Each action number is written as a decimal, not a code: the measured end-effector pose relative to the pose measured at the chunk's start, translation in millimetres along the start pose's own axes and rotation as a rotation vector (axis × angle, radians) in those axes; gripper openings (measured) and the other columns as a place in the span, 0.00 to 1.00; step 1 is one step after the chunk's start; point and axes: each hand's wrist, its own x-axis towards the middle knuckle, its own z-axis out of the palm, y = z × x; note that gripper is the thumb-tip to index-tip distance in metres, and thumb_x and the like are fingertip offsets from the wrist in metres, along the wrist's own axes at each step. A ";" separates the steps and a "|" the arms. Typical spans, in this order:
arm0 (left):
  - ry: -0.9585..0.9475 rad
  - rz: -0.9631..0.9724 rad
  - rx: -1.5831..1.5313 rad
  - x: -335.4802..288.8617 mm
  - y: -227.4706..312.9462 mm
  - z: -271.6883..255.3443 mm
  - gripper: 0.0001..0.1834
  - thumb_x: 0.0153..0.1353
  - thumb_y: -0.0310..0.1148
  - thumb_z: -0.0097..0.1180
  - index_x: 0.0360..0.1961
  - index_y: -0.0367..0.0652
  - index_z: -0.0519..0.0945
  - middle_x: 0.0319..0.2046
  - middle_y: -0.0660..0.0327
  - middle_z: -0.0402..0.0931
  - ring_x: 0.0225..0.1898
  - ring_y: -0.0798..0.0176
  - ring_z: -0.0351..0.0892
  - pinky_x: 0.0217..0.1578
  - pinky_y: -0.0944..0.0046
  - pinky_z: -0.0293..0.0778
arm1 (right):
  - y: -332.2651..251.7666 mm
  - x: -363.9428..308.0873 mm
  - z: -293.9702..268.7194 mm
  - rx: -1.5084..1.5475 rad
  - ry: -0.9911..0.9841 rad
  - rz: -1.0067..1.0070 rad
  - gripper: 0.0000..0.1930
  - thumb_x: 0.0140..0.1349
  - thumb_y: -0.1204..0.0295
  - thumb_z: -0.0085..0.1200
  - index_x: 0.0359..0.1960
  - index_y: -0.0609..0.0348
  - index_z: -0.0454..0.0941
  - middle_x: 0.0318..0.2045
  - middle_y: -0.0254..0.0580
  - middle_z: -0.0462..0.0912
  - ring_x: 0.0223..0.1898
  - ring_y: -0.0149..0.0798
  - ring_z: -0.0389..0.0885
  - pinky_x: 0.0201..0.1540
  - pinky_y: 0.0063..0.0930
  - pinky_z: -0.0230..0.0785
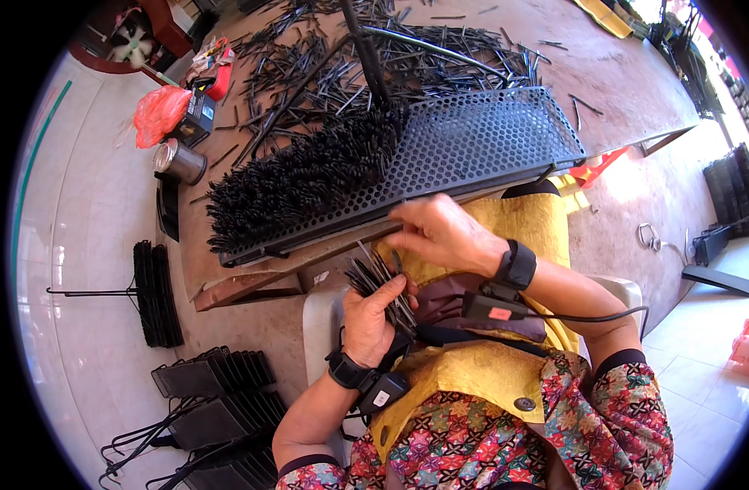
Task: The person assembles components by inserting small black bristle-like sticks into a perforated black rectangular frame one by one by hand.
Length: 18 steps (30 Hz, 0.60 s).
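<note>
In my left hand (366, 325) is a bundle of thin black strips (373, 273), fanned upward past the thumb and held in front of my lap. My right hand (446, 233) is just above and to the right of it, close to the front edge of a black perforated plate (484, 131). Its fingers are curled together, and what they may hold is hidden. Dense black tufts (301, 180) cover the plate's left part, while bare holes show across the right. A dark metal rod frame (362, 53) rises behind the plate.
Many loose black strips (309, 77) lie across the brown table (635, 90). At its left edge stand a metal can (178, 161), a dark box (196, 118) and a red plastic bag (159, 114). Black plates with rods (207, 420) are stacked on the floor at lower left.
</note>
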 end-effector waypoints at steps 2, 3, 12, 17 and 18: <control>-0.012 -0.001 0.016 -0.4 1.0 0.2 0.08 0.54 0.22 0.56 0.36 0.36 0.75 0.29 0.56 0.77 0.25 0.62 0.77 0.26 0.66 0.76 | 2.0 -11.5 11.8 0.188 -0.015 0.080 0.12 0.52 0.72 0.57 0.35 0.69 0.75 0.22 0.50 0.79 0.25 0.38 0.79 0.29 0.27 0.70; -0.007 0.004 0.020 -1.0 1.3 1.0 0.08 0.54 0.22 0.55 0.37 0.36 0.75 0.28 0.56 0.77 0.25 0.61 0.78 0.26 0.65 0.76 | 0.1 -14.3 14.9 0.247 -0.008 0.095 0.12 0.52 0.73 0.57 0.35 0.69 0.76 0.22 0.50 0.79 0.25 0.37 0.80 0.30 0.27 0.70; 0.100 0.017 -0.004 1.8 1.4 -1.3 0.07 0.55 0.21 0.54 0.36 0.37 0.73 0.30 0.56 0.76 0.30 0.59 0.79 0.31 0.59 0.80 | -7.7 -25.5 17.1 0.192 0.319 0.062 0.05 0.50 0.78 0.53 0.28 0.67 0.76 0.22 0.51 0.77 0.24 0.45 0.79 0.27 0.31 0.70; 0.077 -0.001 -0.039 1.6 -2.9 -3.6 0.08 0.56 0.23 0.53 0.37 0.39 0.72 0.30 0.57 0.76 0.31 0.58 0.78 0.31 0.55 0.80 | -7.1 7.8 -8.3 0.006 0.635 -0.222 0.06 0.50 0.81 0.57 0.30 0.64 0.76 0.23 0.45 0.77 0.23 0.40 0.78 0.26 0.27 0.69; 0.069 -0.013 -0.041 1.2 -3.2 -3.8 0.08 0.56 0.23 0.52 0.38 0.40 0.71 0.30 0.57 0.75 0.30 0.58 0.78 0.31 0.55 0.79 | -8.0 17.5 -12.0 -0.061 0.689 -0.311 0.06 0.49 0.82 0.57 0.31 0.64 0.75 0.24 0.45 0.77 0.24 0.42 0.77 0.26 0.28 0.69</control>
